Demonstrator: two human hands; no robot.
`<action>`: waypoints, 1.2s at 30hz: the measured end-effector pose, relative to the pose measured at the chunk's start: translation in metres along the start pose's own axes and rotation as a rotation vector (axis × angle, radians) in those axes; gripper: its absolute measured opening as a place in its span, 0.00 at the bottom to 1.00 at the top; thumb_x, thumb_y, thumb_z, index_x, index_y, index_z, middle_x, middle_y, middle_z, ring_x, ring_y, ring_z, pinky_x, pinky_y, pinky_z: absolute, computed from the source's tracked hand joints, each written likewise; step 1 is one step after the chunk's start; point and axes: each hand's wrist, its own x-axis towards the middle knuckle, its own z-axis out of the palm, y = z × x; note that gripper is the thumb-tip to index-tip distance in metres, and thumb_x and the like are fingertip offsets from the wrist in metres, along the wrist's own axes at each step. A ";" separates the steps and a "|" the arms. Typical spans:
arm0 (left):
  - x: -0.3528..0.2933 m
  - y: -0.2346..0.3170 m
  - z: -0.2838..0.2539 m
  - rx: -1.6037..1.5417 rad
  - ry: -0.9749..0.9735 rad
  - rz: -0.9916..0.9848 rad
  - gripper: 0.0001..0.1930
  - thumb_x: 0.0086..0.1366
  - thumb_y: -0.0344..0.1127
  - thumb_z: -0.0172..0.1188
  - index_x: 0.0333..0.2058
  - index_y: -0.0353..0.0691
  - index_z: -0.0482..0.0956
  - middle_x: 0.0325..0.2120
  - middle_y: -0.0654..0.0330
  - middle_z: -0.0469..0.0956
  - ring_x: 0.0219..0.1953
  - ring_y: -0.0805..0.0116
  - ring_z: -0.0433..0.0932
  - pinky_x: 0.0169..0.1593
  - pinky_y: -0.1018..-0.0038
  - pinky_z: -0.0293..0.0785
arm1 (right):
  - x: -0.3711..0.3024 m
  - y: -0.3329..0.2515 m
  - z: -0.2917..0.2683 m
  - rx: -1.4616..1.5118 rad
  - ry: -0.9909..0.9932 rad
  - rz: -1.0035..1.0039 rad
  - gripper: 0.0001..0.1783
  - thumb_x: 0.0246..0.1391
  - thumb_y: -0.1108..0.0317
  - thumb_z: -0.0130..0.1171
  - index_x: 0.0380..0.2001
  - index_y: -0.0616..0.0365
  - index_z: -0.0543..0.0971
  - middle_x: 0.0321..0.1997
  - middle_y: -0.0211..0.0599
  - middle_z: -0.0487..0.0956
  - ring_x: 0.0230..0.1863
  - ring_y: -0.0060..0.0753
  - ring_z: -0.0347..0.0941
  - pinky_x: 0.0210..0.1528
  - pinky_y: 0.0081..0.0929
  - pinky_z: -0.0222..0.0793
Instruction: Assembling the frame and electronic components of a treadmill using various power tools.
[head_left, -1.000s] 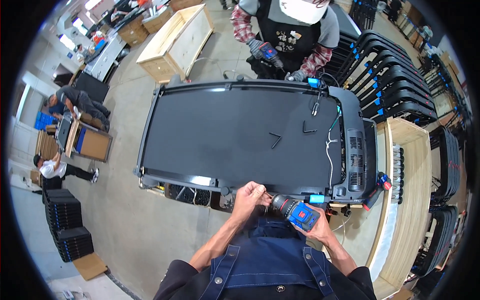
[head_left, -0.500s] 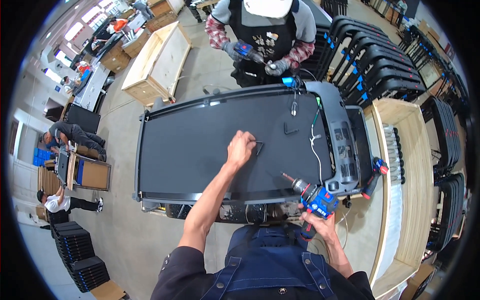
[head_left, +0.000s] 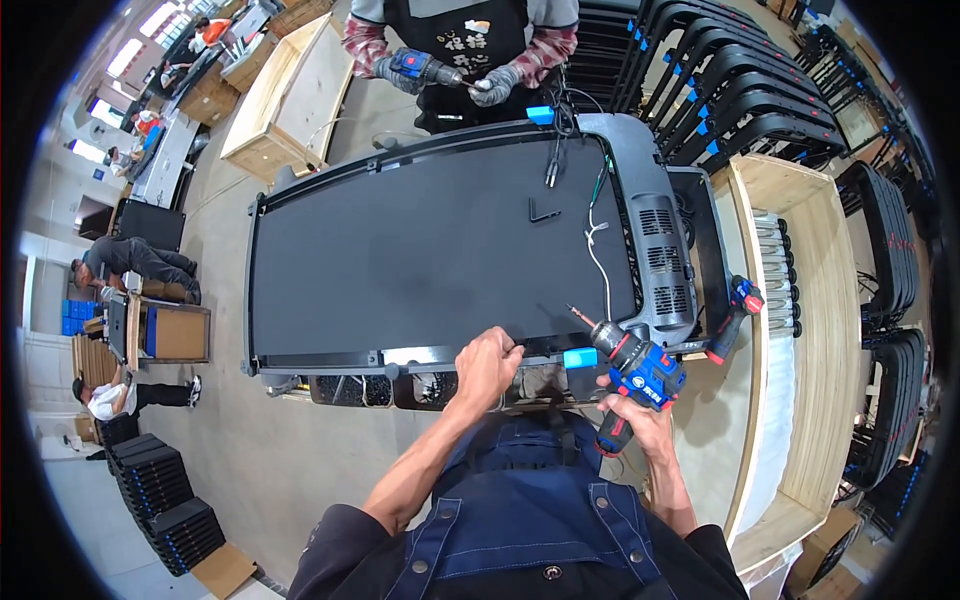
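A treadmill base lies across in front of me, its black running belt (head_left: 400, 250) facing up. My left hand (head_left: 487, 368) is closed at the near side rail (head_left: 430, 357), and whatever its fingers hold is hidden. In my right hand (head_left: 640, 418) is a blue and black cordless drill (head_left: 645, 372), gripped by its handle. Its bit points up and left over the belt's near right corner. A blue tab (head_left: 580, 358) sits on the near rail, left of the drill. An L-shaped hex key (head_left: 543, 211) rests on the belt, below a black cable plug (head_left: 552, 172).
Across the treadmill, a gloved co-worker (head_left: 455, 30) holds another drill (head_left: 425, 68). A grey motor cover (head_left: 655, 230) forms the right end, with a second drill (head_left: 735, 318) beside it. An open wooden crate (head_left: 835, 400) stands right; stacked black frames (head_left: 740, 80) are behind.
My left hand has drawn back from mid-belt to the near rail. The small dark piece by its fingers is gone from the belt. The view has shifted; the drill stays in my right hand.
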 end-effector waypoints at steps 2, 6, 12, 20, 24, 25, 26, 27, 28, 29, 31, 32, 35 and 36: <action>-0.007 0.001 0.008 0.041 0.192 0.086 0.12 0.58 0.36 0.68 0.27 0.36 0.76 0.27 0.50 0.80 0.33 0.47 0.80 0.38 0.53 0.73 | -0.002 0.005 -0.003 0.003 -0.009 -0.006 0.26 0.53 0.82 0.63 0.56 0.64 0.74 0.46 0.48 0.83 0.38 0.34 0.83 0.42 0.34 0.84; -0.009 0.001 0.020 0.190 0.337 0.383 0.11 0.59 0.35 0.68 0.28 0.40 0.73 0.27 0.56 0.74 0.34 0.55 0.76 0.37 0.61 0.71 | -0.005 0.017 -0.013 0.054 -0.062 -0.016 0.26 0.53 0.82 0.64 0.56 0.64 0.73 0.47 0.49 0.83 0.40 0.36 0.83 0.43 0.35 0.84; 0.031 0.011 0.010 0.347 0.296 0.787 0.09 0.55 0.32 0.68 0.30 0.42 0.75 0.27 0.61 0.70 0.33 0.61 0.73 0.38 0.67 0.69 | -0.008 0.003 -0.026 -0.155 -0.065 0.036 0.21 0.48 0.80 0.66 0.49 0.63 0.78 0.42 0.41 0.86 0.36 0.29 0.83 0.39 0.28 0.81; 0.063 0.000 0.007 0.276 0.037 0.811 0.14 0.51 0.33 0.71 0.33 0.41 0.74 0.36 0.59 0.70 0.42 0.60 0.71 0.45 0.65 0.69 | 0.024 -0.040 -0.021 -0.809 -0.172 -0.098 0.14 0.42 0.73 0.66 0.36 0.63 0.81 0.33 0.36 0.84 0.31 0.27 0.77 0.38 0.32 0.75; 0.064 0.000 0.008 0.238 0.075 0.811 0.13 0.51 0.32 0.70 0.32 0.42 0.74 0.35 0.61 0.70 0.41 0.60 0.71 0.45 0.65 0.70 | 0.053 -0.047 -0.027 -1.120 -0.286 -0.029 0.19 0.39 0.69 0.69 0.36 0.65 0.80 0.28 0.48 0.82 0.30 0.50 0.79 0.39 0.39 0.75; 0.065 0.000 0.008 0.238 0.081 0.812 0.13 0.51 0.31 0.70 0.32 0.41 0.74 0.35 0.61 0.70 0.41 0.61 0.71 0.45 0.65 0.70 | 0.057 -0.053 -0.019 -1.133 -0.300 -0.058 0.19 0.38 0.68 0.69 0.36 0.66 0.79 0.26 0.53 0.80 0.30 0.57 0.78 0.38 0.41 0.75; 0.065 -0.002 0.010 0.231 0.082 0.806 0.13 0.51 0.31 0.70 0.32 0.41 0.74 0.35 0.61 0.70 0.41 0.61 0.71 0.45 0.65 0.70 | 0.061 -0.058 -0.013 -1.139 -0.304 -0.052 0.19 0.38 0.68 0.69 0.36 0.66 0.79 0.26 0.53 0.80 0.30 0.57 0.78 0.38 0.41 0.75; 0.065 -0.003 0.011 0.248 0.089 0.806 0.12 0.51 0.31 0.69 0.32 0.41 0.74 0.35 0.61 0.70 0.41 0.61 0.71 0.45 0.66 0.70 | 0.066 -0.062 -0.009 -1.184 -0.328 -0.025 0.19 0.38 0.68 0.68 0.36 0.65 0.79 0.26 0.53 0.80 0.30 0.57 0.78 0.37 0.42 0.75; 0.065 -0.005 0.012 0.265 0.095 0.807 0.12 0.52 0.31 0.69 0.31 0.41 0.74 0.34 0.61 0.71 0.41 0.61 0.71 0.45 0.66 0.70 | 0.069 -0.064 -0.006 -1.230 -0.351 0.003 0.19 0.38 0.69 0.68 0.36 0.65 0.79 0.26 0.53 0.80 0.31 0.58 0.78 0.37 0.42 0.74; 0.065 -0.006 0.014 0.260 0.099 0.801 0.12 0.52 0.31 0.69 0.31 0.41 0.74 0.34 0.61 0.71 0.41 0.61 0.71 0.45 0.66 0.70 | 0.072 -0.066 -0.002 -1.236 -0.356 0.005 0.19 0.38 0.69 0.68 0.36 0.65 0.79 0.26 0.53 0.80 0.31 0.58 0.78 0.37 0.42 0.74; 0.065 -0.005 0.013 0.290 0.094 0.794 0.10 0.52 0.31 0.68 0.31 0.41 0.74 0.35 0.61 0.71 0.41 0.61 0.71 0.45 0.66 0.71 | 0.076 -0.069 0.004 -1.258 -0.377 0.023 0.18 0.39 0.69 0.67 0.36 0.64 0.79 0.26 0.53 0.80 0.31 0.59 0.78 0.36 0.43 0.74; 0.065 -0.006 0.013 0.286 0.097 0.790 0.10 0.52 0.31 0.68 0.31 0.41 0.74 0.35 0.61 0.71 0.41 0.61 0.71 0.45 0.66 0.71 | 0.079 -0.072 0.007 -1.263 -0.379 0.024 0.18 0.39 0.69 0.67 0.36 0.64 0.79 0.26 0.53 0.80 0.31 0.59 0.78 0.36 0.43 0.74; 0.066 -0.007 0.013 0.278 0.112 0.792 0.09 0.54 0.31 0.66 0.30 0.41 0.73 0.34 0.61 0.70 0.41 0.61 0.71 0.45 0.66 0.71 | 0.083 -0.078 0.017 -1.304 -0.442 0.005 0.17 0.40 0.70 0.66 0.36 0.63 0.79 0.26 0.53 0.80 0.31 0.60 0.77 0.36 0.43 0.73; 0.066 -0.007 0.013 0.264 0.102 0.789 0.08 0.55 0.31 0.65 0.30 0.41 0.73 0.34 0.60 0.70 0.41 0.61 0.71 0.45 0.65 0.71 | 0.084 -0.080 0.021 -1.316 -0.446 0.007 0.16 0.40 0.70 0.66 0.35 0.63 0.78 0.26 0.53 0.80 0.31 0.61 0.77 0.36 0.43 0.73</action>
